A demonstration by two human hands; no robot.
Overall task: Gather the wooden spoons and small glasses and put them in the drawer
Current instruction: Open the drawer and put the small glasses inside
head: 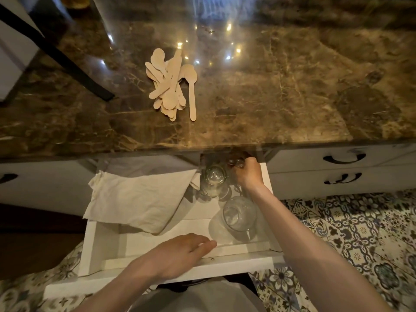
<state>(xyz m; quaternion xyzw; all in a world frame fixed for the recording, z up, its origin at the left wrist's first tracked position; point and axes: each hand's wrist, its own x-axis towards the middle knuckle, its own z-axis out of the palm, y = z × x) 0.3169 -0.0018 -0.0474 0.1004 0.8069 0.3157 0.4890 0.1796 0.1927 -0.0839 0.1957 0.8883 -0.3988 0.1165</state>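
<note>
A pile of pale wooden spoons (169,86) lies on the brown marble counter (270,97). Below it the white drawer (180,264) stands pulled out. Several small clear glasses sit inside: one (215,175) at the back, a larger one (238,216) lying nearer the front. My right hand (247,173) reaches into the drawer's back right corner, its fingers curled round a small glass (235,162) partly hidden under the counter edge. My left hand (177,255) rests flat on the drawer's front rim, fingers straight.
A beige folded cloth (137,199) fills the drawer's left half and drapes over its side. Closed white drawers with black handles (343,158) flank the right. A black bar (56,55) slants across the counter's left. Patterned tiles (360,233) cover the floor.
</note>
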